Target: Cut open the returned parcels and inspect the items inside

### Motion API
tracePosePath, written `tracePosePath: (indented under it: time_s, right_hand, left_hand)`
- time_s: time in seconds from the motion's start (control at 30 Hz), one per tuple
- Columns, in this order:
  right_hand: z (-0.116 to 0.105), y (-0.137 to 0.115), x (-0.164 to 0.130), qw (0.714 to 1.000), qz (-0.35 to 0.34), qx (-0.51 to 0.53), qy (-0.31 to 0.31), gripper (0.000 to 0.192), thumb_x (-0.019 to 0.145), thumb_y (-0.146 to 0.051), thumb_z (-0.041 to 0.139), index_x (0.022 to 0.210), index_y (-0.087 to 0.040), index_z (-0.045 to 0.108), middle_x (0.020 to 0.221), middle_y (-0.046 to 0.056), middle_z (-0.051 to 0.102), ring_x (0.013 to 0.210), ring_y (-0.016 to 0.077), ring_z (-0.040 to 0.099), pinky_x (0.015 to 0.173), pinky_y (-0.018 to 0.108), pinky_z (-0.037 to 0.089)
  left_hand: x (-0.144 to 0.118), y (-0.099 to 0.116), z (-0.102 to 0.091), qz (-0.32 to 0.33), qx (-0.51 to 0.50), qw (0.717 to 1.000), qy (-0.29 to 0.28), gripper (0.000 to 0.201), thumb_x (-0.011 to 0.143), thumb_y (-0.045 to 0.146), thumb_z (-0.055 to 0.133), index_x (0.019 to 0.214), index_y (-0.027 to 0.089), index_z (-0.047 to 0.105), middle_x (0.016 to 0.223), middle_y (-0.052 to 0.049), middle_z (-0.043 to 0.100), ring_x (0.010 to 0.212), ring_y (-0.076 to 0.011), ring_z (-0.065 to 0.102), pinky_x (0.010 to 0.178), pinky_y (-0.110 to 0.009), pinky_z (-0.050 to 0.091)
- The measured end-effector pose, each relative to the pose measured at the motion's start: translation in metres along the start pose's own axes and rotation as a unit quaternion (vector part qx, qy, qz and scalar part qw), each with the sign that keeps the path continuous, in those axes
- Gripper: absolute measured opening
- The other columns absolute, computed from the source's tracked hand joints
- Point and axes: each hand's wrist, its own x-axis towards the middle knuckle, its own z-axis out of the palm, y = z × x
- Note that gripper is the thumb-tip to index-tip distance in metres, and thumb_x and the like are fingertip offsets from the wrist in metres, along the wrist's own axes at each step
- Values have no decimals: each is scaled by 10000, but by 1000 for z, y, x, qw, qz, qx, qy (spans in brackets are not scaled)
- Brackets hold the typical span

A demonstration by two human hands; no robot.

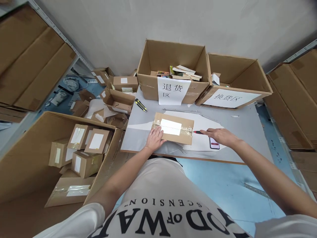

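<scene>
The taped parcel (173, 128) lies flat in the middle of the table (247, 129), its tape seam uncut as far as I can see. My left hand (155, 139) presses open-fingered on its near left corner, while my right hand (220, 136) grips a red-tipped cutter (197, 132) at the parcel's right edge, so opening has barely begun. Behind stand two labelled open boxes (173, 66), with a phone (214, 143) beneath my right hand.

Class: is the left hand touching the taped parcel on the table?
Touching. The head view shows the left hand lying flat on the near left corner of the parcel, fingers overlapping its top with no gap.
</scene>
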Motion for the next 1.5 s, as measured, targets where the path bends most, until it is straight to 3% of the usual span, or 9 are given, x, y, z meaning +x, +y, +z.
tracePosePath:
  time_s: [0.17, 0.3, 0.4, 0.47, 0.57, 0.67, 0.8, 1.1, 1.5]
  right_hand:
    - [21, 15, -29, 997, 43, 49, 37, 742, 771, -45, 398, 1428, -387, 352, 1136, 53, 640, 798, 179, 647, 601, 263, 414]
    - [53, 10, -43, 969, 108, 193, 110, 540, 895, -221, 378, 1429, -296, 383, 1059, 75, 670, 852, 206, 644, 700, 311, 491]
    - [81, -18, -32, 889, 178, 387, 168, 538, 923, -366, 368, 1431, -190, 391, 825, 64, 678, 684, 189, 627, 670, 334, 520]
    - [98, -42, -18, 805, 218, 515, 198, 634, 905, -468, 392, 1457, -159, 340, 703, 30, 639, 522, 156, 561, 528, 311, 504]
    - [115, -69, 2, 693, 244, 631, 249, 761, 844, -565, 466, 1472, -169, 299, 738, 30, 638, 468, 120, 510, 418, 264, 452]
    - [121, -81, 14, 632, 246, 685, 268, 807, 799, -593, 523, 1466, -191, 309, 863, 60, 655, 477, 96, 502, 382, 234, 423]
    - [120, -86, 20, 587, 236, 727, 267, 833, 770, -591, 567, 1464, -211, 308, 986, 88, 652, 482, 82, 501, 367, 225, 412]
    - [124, -90, 19, 539, 220, 770, 262, 799, 762, -580, 601, 1435, -223, 361, 940, 71, 646, 433, 67, 484, 325, 205, 351]
    - [135, -68, 11, 583, 169, 773, 187, 779, 760, -547, 634, 1425, -225, 387, 753, -13, 582, 354, 53, 408, 292, 213, 325]
  left_hand:
    - [2, -1, -2, 10, 10, 1000, 4, 548, 871, 501, 474, 1256, 116, 535, 1393, -193, 476, 1348, -300, 375, 1091, -451, 291]
    - [4, 0, -10, 14, 10, 1000, 0, 550, 874, 520, 450, 1242, 120, 537, 1382, -198, 477, 1334, -310, 381, 1071, -452, 299]
    - [9, -3, -21, 21, 2, 1000, -17, 594, 835, 593, 462, 1217, 146, 550, 1344, -197, 496, 1298, -328, 410, 1046, -468, 310]
    - [16, -7, -27, 30, -5, 999, -27, 673, 775, 659, 498, 1222, 159, 547, 1345, -199, 484, 1299, -343, 398, 1055, -485, 288]
    - [30, -16, -34, 48, -4, 998, -39, 930, 635, 759, 567, 1323, 141, 470, 1454, -221, 351, 1374, -390, 261, 1090, -543, 194]
    - [40, -22, -34, 54, 6, 996, -70, 1182, 521, 814, 601, 1441, 127, 318, 1531, -233, 194, 1412, -435, 113, 1083, -616, 120]
    - [44, -23, -30, 44, 12, 994, -97, 1253, 500, 826, 603, 1479, 135, 237, 1550, -224, 142, 1420, -437, 62, 1066, -653, 129]
    - [42, -17, -29, 8, 4, 995, -99, 1161, 563, 791, 608, 1470, 152, 264, 1556, -199, 150, 1427, -408, 84, 1043, -573, 301]
    - [45, -18, -26, -15, -36, 995, -90, 1152, 542, 728, 687, 1451, 154, 273, 1545, -185, 189, 1428, -380, 108, 1001, -505, 410]
